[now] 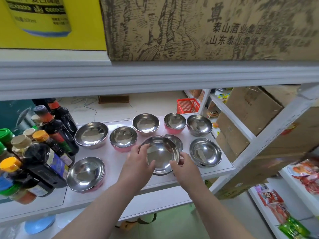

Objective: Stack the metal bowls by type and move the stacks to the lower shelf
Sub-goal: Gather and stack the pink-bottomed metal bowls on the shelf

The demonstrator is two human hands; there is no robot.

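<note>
Both hands clamp one steel bowl point(161, 153) at mid-shelf point(120, 171): left hand point(138, 163) on its near-left rim, right hand point(185, 167) on its near-right rim; other bowls point(91, 134) sit around

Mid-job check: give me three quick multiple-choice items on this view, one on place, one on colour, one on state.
1. The sauce bottles stand where?
A. left of the bowls
B. right of the bowls
C. on the top shelf

2. The basket behind the shelf is:
A. blue
B. red
C. green

3. The bowl at the centre front is:
A. upside down
B. untouched
C. held by both hands

Answers: 1 A, they crowd the shelf's left end. 2 B, its mesh is red. 3 C, the left hand and the right hand grip its rim.
</note>
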